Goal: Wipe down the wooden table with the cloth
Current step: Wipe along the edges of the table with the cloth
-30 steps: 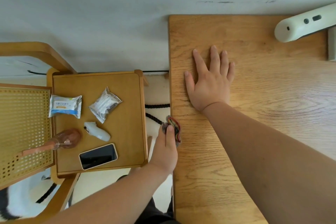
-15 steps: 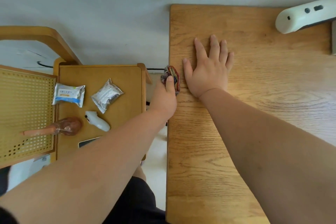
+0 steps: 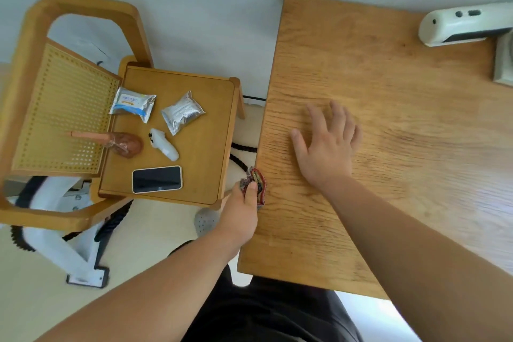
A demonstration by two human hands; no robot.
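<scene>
Gripping a bunched, dark multicoloured cloth (image 3: 256, 184) in my left hand (image 3: 241, 209), I press it against the left edge of the wooden surface (image 3: 388, 125), about midway along that side; my fingers are curled tight around the fabric, thumb on top. My right hand (image 3: 326, 147) lies flat and spread on the surface just to the right of the cloth and a little farther from me, palm down, holding nothing; its fingertips look slightly blurred. At the far right corner of the surface sits a cream-coloured device (image 3: 460, 26) with a dark underside, and beside it, cut off by the frame, a pale grey block (image 3: 503, 64). To the left, apart from the surface, stands a small wooden side table (image 3: 211, 147); on it lie a blue-and-white packet (image 3: 133, 104), a silver foil packet (image 3: 181, 115), a small white gadget (image 3: 163, 144), a brown bulb-shaped object (image 3: 123, 144) wrapped in clear film, and a dark-screened phone (image 3: 156, 179) nearest me. A wooden chair (image 3: 61, 108) with a woven cane panel stands at the far left; dark cord (image 3: 241, 159) runs along the floor between side table and surface.
</scene>
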